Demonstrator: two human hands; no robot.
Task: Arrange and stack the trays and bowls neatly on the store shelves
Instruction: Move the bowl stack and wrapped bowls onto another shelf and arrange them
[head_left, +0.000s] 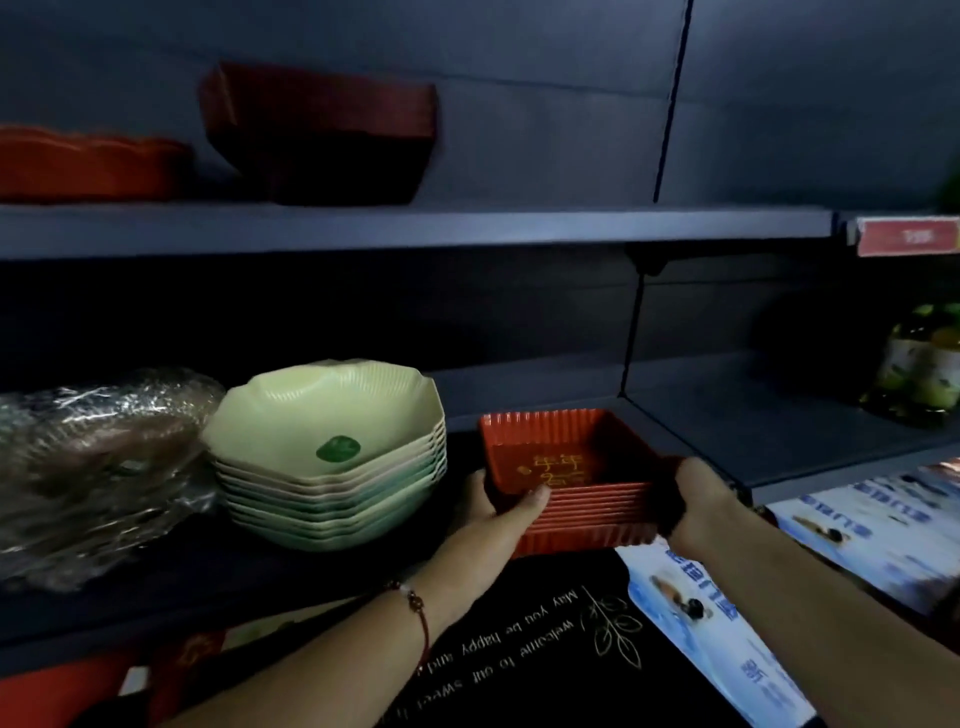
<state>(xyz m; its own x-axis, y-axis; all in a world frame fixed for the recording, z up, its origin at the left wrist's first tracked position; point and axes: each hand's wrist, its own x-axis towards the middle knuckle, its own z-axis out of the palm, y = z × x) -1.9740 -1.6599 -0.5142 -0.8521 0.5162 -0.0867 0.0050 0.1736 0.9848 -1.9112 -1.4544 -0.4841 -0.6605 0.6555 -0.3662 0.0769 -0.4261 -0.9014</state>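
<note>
A stack of square red ribbed bowls (571, 467) with gold writing inside is held at the front of the middle shelf (701, 431). My left hand (498, 504) grips its left side, thumb over the rim. My right hand (696, 499) grips its right corner. Left of it stands a stack of pale green scalloped bowls (332, 457) with a green sticker. On the upper shelf (415, 228) sit a dark red square bowl stack (322, 135) and an orange-red scalloped tray (88, 166).
Plastic-wrapped dishes (93, 467) lie at the far left of the middle shelf. A jar of green items (919, 369) stands at the right, under a red price tag (906, 236). Blue-and-white printed packs (857, 535) and a black printed sheet (545, 639) lie below.
</note>
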